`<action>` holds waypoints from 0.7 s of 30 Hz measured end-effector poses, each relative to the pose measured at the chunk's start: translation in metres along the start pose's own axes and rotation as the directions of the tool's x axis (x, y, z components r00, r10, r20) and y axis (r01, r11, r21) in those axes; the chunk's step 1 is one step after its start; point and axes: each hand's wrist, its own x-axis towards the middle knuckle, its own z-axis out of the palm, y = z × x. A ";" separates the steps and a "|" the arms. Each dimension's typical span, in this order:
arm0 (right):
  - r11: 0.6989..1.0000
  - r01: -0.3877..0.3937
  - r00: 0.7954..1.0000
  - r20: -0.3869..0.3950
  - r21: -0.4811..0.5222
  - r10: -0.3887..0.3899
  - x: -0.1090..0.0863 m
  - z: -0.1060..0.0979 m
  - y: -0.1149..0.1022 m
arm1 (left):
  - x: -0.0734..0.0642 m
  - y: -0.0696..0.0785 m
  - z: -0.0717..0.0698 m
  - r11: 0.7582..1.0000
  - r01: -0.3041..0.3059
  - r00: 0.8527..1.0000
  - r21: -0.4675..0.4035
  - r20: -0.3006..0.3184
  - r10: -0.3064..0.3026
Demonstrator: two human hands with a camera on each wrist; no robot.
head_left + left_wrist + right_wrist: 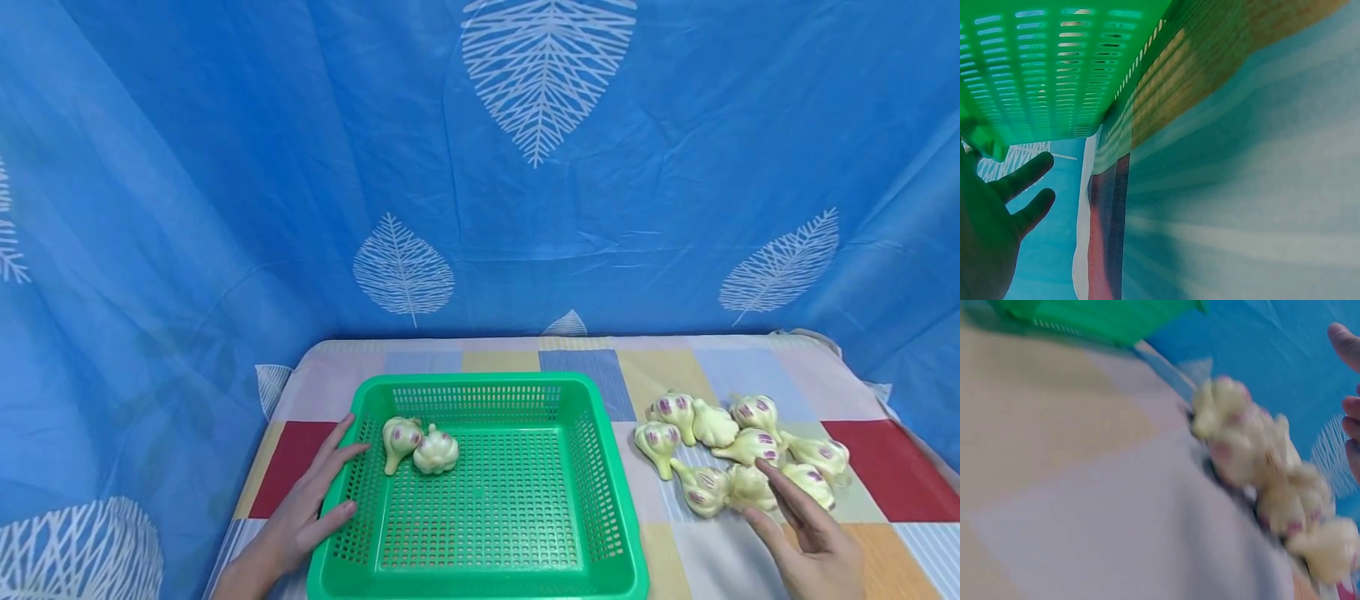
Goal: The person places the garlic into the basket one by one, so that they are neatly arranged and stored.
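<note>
My left hand [311, 508] rests along the left rim of a green plastic basket [480, 590], its fingers spread and fairly straight. Two garlic bulbs lie inside, near the back left corner: one with purple streaks [402, 437] and a paler one [436, 451]. Over on the right, my right hand [813, 542] hovers at the front of a cluster of garlic bulbs, thumb and fingers parted with nothing between them. Closest to its fingertips is a pale bulb [750, 487]. The same cluster appears blurred in the right wrist view, where a bulb [1329, 550] lies nearest.
A patchwork-patterned cloth [660, 542] covers the table. Blue curtain [600, 250] with white leaf prints hangs behind and at both sides. Several more bulbs lie close together, including one at the left [657, 446] and one at the far right [821, 456].
</note>
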 end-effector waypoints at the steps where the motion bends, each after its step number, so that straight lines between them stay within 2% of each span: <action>1: 1.000 -0.019 0.999 -0.048 -0.012 0.019 -0.001 -0.004 0.003 | 0.000 0.000 0.000 1.000 -0.001 1.000 0.000 0.000 0.001; 2: 0.998 -0.051 0.994 -0.098 -0.037 0.047 -0.002 -0.008 0.006 | 0.001 0.000 0.000 1.000 -0.002 1.000 0.001 0.000 0.002; 4: 0.972 -0.190 0.972 -0.168 -0.137 0.166 -0.005 -0.017 0.011 | 0.001 -0.001 0.000 1.000 -0.005 1.000 0.003 0.001 0.005; 6: 0.896 -0.345 0.933 -0.201 -0.278 0.297 -0.007 -0.027 0.019 | 0.001 -0.001 0.000 1.000 -0.006 1.000 -0.001 0.004 0.006; 8: 0.837 -0.456 0.888 -0.219 -0.302 0.405 -0.009 -0.038 0.030 | 0.000 -0.001 -0.001 1.000 -0.006 1.000 -0.009 0.007 0.006; 9: 0.811 -0.491 0.870 -0.221 -0.317 0.441 -0.010 -0.043 0.036 | 0.000 -0.001 -0.001 1.000 -0.008 1.000 -0.014 0.009 0.008; 10: 0.801 -0.508 0.860 -0.239 -0.317 0.451 -0.011 -0.047 0.042 | -0.001 -0.001 -0.001 1.000 -0.009 1.000 -0.020 0.010 0.009; 12: 0.807 -0.515 0.849 -0.297 -0.289 0.436 -0.014 -0.054 0.054 | 0.000 -0.001 0.000 0.999 -0.009 1.000 -0.030 0.007 0.009; 14: 0.788 -0.549 0.822 -0.352 -0.279 0.448 -0.016 -0.057 0.063 | 0.000 -0.001 0.000 0.999 -0.011 1.000 -0.036 0.003 0.011; 16: 0.754 -0.612 0.770 -0.399 -0.241 0.498 -0.017 -0.059 0.071 | 0.000 -0.001 0.000 0.999 -0.013 1.000 -0.037 0.001 0.013; 17: 0.731 -0.639 0.751 -0.399 -0.240 0.526 -0.016 -0.060 0.075 | 0.000 0.000 0.000 0.999 -0.014 1.000 -0.035 -0.001 0.014; 19: 0.667 -0.713 0.692 -0.373 -0.218 0.618 -0.014 -0.061 0.080 | 0.000 0.000 0.000 0.999 -0.017 1.000 -0.035 0.001 0.017; 21: 0.639 -0.744 0.661 -0.349 -0.193 0.664 -0.010 -0.061 0.084 | 0.000 0.000 0.000 0.999 -0.019 1.000 -0.036 0.004 0.020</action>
